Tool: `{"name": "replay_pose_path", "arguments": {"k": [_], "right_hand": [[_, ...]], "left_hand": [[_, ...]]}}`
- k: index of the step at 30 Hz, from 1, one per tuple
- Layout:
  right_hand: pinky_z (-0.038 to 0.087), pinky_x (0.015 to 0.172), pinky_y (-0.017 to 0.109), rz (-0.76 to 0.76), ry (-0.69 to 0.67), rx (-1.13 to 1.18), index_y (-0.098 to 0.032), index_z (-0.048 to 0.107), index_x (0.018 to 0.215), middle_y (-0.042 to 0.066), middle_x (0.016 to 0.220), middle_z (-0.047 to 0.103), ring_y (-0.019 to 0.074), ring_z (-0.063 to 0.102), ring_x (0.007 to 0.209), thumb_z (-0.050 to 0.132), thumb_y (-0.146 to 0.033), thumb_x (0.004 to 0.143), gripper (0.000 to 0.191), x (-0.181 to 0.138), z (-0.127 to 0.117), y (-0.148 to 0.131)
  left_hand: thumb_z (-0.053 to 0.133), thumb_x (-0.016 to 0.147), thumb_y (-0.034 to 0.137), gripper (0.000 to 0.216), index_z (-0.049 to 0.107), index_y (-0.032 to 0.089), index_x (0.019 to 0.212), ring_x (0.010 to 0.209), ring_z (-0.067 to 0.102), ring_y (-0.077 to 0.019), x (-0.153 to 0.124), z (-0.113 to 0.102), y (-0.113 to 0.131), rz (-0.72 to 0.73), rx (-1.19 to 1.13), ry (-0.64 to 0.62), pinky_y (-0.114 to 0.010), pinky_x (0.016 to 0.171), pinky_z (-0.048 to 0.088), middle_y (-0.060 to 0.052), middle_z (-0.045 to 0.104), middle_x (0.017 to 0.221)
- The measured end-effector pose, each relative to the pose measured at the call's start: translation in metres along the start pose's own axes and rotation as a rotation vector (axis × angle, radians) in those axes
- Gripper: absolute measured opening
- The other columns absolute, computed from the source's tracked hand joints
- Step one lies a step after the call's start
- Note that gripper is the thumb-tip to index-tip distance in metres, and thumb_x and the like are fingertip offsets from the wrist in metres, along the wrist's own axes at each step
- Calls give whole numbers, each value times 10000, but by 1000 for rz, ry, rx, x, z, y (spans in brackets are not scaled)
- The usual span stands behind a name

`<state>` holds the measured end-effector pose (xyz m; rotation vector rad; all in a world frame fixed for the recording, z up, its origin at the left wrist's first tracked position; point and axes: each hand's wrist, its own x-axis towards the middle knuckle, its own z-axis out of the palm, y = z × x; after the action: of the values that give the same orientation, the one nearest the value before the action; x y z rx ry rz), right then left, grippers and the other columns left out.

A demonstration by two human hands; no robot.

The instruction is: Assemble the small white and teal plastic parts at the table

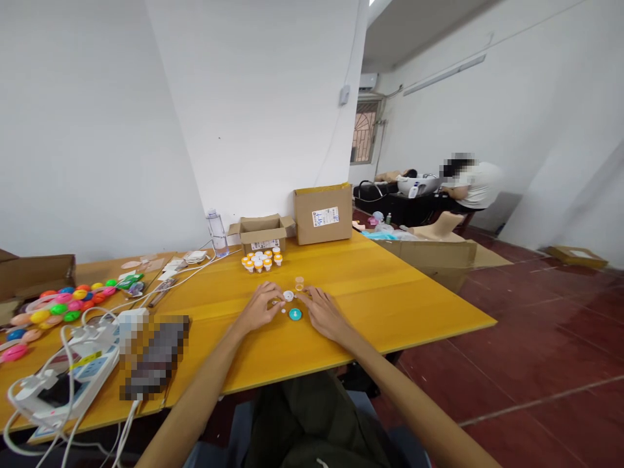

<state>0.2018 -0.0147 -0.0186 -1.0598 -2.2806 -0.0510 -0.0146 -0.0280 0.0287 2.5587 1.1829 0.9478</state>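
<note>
Both my hands rest on the yellow table [370,292] close together. My left hand [260,305] has its fingers curled, with the fingertips touching a small white round part [288,296]. My right hand [324,313] lies flat with fingers stretched toward the same part. A teal round disc [295,314] lies between my hands, and a tiny white piece [283,311] sits beside it. A small clear cup [299,283] stands just beyond my fingers. Farther back is a cluster of several small orange-and-white bottles [261,259].
Two cardboard boxes [263,233] [324,213] and a water bottle [217,233] stand at the table's far edge. Colourful balls [58,309], power strips with white cables [73,370] and a blurred object fill the left side. A person [470,185] works at the back right.
</note>
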Motion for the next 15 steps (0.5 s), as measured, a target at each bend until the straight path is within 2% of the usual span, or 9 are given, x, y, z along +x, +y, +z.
{"name": "replay_pose_path", "arguments": {"k": [6,15], "right_hand": [[398,900,399,0,-21,-20,-278,568,1223,107,1241,544,263,503,1054,467,-55,800,489,-1,5,2],[454,875,409,-31,47,-15,-231,618,944,112,1139,594,254,539,1027,448,-140,907,196,1,-4,-5]], "left_hand": [[554,867,242,109,661,223,855,952,525,-220,-4,-2,3,40,84,-66,-375,893,397,-58,614,982],[574,854,224,111,679,226,820,999,500,-230,-5,-3,3,50,126,-115,-397,924,378,-61,600,1018]]}}
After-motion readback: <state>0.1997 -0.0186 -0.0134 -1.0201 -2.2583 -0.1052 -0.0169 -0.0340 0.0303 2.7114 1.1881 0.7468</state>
